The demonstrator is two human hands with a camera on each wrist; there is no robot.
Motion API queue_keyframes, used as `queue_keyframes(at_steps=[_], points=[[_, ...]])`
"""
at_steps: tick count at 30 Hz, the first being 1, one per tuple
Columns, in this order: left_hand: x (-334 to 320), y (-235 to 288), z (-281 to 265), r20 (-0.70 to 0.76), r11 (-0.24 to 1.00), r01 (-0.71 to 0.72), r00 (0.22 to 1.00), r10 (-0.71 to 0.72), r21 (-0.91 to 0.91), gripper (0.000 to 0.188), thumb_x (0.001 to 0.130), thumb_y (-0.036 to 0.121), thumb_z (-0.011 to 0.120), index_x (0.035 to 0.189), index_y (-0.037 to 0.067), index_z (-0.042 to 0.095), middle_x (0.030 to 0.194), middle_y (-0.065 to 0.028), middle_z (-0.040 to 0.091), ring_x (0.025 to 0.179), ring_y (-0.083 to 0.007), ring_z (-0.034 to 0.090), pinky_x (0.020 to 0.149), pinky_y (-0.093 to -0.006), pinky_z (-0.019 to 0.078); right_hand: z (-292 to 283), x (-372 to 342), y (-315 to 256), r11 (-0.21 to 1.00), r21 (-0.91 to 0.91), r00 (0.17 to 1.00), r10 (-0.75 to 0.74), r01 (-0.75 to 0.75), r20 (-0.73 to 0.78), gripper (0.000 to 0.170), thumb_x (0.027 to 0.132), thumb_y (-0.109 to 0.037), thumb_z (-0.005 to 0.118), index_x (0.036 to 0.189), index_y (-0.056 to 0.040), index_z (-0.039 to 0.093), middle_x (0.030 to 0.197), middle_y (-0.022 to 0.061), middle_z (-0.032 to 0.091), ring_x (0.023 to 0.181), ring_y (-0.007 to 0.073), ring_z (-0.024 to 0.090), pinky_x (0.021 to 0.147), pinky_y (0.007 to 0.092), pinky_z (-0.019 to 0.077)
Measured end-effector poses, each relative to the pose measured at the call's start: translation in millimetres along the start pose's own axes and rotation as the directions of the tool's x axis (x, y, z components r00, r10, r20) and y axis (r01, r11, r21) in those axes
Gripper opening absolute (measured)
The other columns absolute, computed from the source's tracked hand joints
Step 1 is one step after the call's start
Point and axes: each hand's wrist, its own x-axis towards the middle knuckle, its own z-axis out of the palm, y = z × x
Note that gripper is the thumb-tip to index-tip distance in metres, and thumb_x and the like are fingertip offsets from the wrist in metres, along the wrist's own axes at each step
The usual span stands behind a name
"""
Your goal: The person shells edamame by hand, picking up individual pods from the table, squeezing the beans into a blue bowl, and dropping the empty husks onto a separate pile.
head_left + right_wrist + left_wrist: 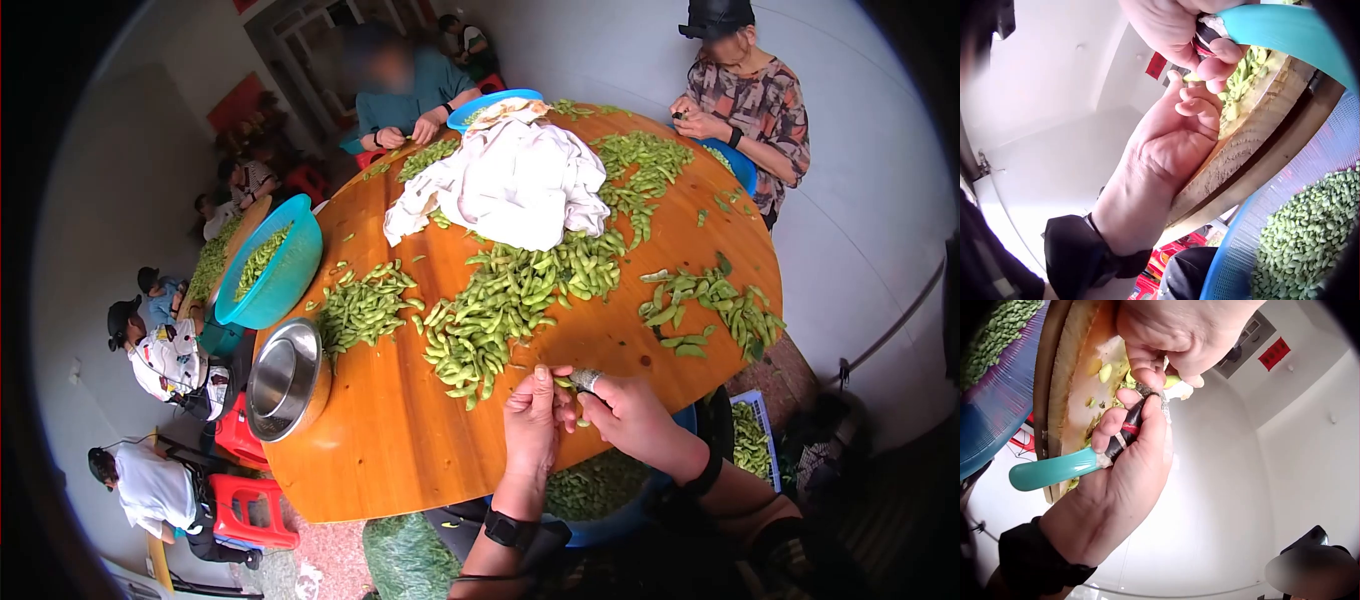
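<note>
Over the near edge of the wooden table [400, 440], the left hand [532, 425] pinches a green pod [563, 382] between thumb and fingers. Close beside it on the right, the right hand [640, 420] grips a tool. In the left wrist view the tool's teal handle [1054, 470] sticks out below the right hand [1129, 465], whose fingers curl round its dark wrapped part [1124, 434]. At the tool's far end the left hand [1179, 331] meets it; in the right wrist view the left hand [1172, 137] is palm-up. Fingers partly hide the pod.
Piles of pods [490, 320] and a white cloth [520, 180] lie on the table. A steel bowl [285, 380] and teal basin [300, 250] stand left. Below the hands is a blue basket [1229, 250] of shelled beans. Two people sit across.
</note>
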Motion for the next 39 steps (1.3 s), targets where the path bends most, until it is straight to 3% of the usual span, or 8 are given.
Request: queue_keyframes(at_steps=[3, 14, 22, 28, 30, 31, 37, 39], points=[[-0.5, -3.3, 4.2, 0.118, 0.985, -0.119, 0.987, 0.105, 0.124, 0.028, 0.099, 0.022, 0.054, 0.112, -0.002, 0.061, 0.065, 0.0010, 0.054, 0.051, -0.0070, 0.048, 0.050, -0.0202, 0.0391, -0.2, 3.3, -3.3, 0.996, -0.038, 0.996, -0.087, 0.086, -0.033, 0.009, 0.089, -0.005, 0.055, 0.088, 0.0037, 0.055, 0.071, 0.0204, 0.059, 0.062, 0.0381, 0.059, 0.056, 0.0416, 0.0454], [7.2, -17.2, -1.9, 0.017, 0.963, -0.172, 0.985, 0.173, 0.207, 0.024, 0.094, 0.016, 0.062, 0.111, -0.002, 0.066, 0.082, -0.0012, 0.063, 0.059, -0.0054, 0.055, 0.055, -0.0196, 0.0462, 7.0, 2.2, 8.2, 0.964, -0.213, 0.987, -0.162, 0.161, 0.013, 0.013, 0.088, -0.007, 0.057, 0.080, 0.0016, 0.052, 0.072, 0.0192, 0.059, 0.064, 0.0387, 0.059, 0.056, 0.0456, 0.0459], [2.4, -12.7, -1.9, 0.087, 0.924, -0.194, 0.981, 0.175, 0.329, 0.023, 0.099, 0.015, 0.054, 0.111, -0.002, 0.064, 0.069, 0.0001, 0.060, 0.053, -0.0045, 0.051, 0.049, -0.0195, 0.0432, 10.3, 5.1, 2.3, 0.973, -0.178, 0.987, -0.155, 0.145, -0.048, 0.005, 0.087, -0.001, 0.055, 0.084, 0.0013, 0.052, 0.073, 0.0188, 0.059, 0.065, 0.0385, 0.059, 0.056, 0.0433, 0.0474], [0.5, -10.9, 5.3, 0.175, 0.818, -0.304, 0.952, 0.249, 0.489, 0.025, 0.100, 0.013, 0.049, 0.118, -0.002, 0.058, 0.064, -0.0001, 0.055, 0.052, -0.0055, 0.049, 0.048, -0.0203, 0.0421, -1.5, 10.1, 2.9, 0.994, 0.102, 0.998, -0.028, 0.034, -0.053, 0.013, 0.090, 0.002, 0.053, 0.102, 0.0012, 0.059, 0.073, 0.0119, 0.062, 0.064, 0.0179, 0.063, 0.057, 0.0301, 0.0490], [-0.5, -8.3, 7.4, 0.198, 0.786, -0.307, 0.951, 0.236, 0.537, 0.025, 0.100, 0.011, 0.048, 0.121, -0.002, 0.056, 0.064, -0.0010, 0.055, 0.051, -0.0063, 0.049, 0.049, -0.0210, 0.0433, -7.0, 10.3, 9.9, 0.956, 0.246, 0.987, 0.159, -0.158, 0.014, 0.016, 0.092, 0.001, 0.053, 0.107, 0.0010, 0.059, 0.075, 0.0095, 0.063, 0.066, 0.0113, 0.062, 0.058, 0.0260, 0.0485], [-0.6, -10.4, 7.6, 0.212, 0.759, -0.335, 0.942, 0.260, 0.558, 0.025, 0.100, 0.010, 0.048, 0.121, -0.002, 0.055, 0.065, -0.0013, 0.055, 0.052, -0.0063, 0.050, 0.049, -0.0212, 0.0438, -6.2, 9.8, 8.1, 0.944, 0.310, 0.992, 0.128, -0.115, -0.020, 0.015, 0.091, -0.002, 0.055, 0.104, -0.0006, 0.062, 0.068, 0.0018, 0.060, 0.053, 0.0044, 0.052, 0.046, 0.0222, 0.0397], [2.0, -13.0, 2.1, 0.108, 0.894, -0.160, 0.986, 0.126, 0.418, 0.030, 0.093, -0.004, 0.041, 0.119, -0.001, 0.057, 0.073, -0.0016, 0.058, 0.058, -0.0071, 0.051, 0.055, -0.0212, 0.0461, -11.8, 5.6, 13.5, 0.997, 0.047, 0.993, 0.071, -0.067, -0.099, 0.013, 0.088, -0.002, 0.059, 0.100, 0.0027, 0.061, 0.067, 0.0106, 0.062, 0.056, 0.0125, 0.059, 0.054, 0.0279, 0.0465], [-0.8, -9.2, -3.7, 0.087, 0.820, -0.254, 0.966, 0.244, 0.514, 0.030, 0.092, -0.006, 0.040, 0.113, -0.001, 0.060, 0.081, -0.0035, 0.061, 0.060, -0.0075, 0.053, 0.056, -0.0222, 0.0471, -15.9, 9.7, 21.1, 0.991, 0.105, 0.971, 0.104, -0.083, -0.213, 0.013, 0.087, -0.003, 0.060, 0.099, 0.0025, 0.062, 0.066, 0.0104, 0.060, 0.054, 0.0117, 0.054, 0.051, 0.0283, 0.0433]])
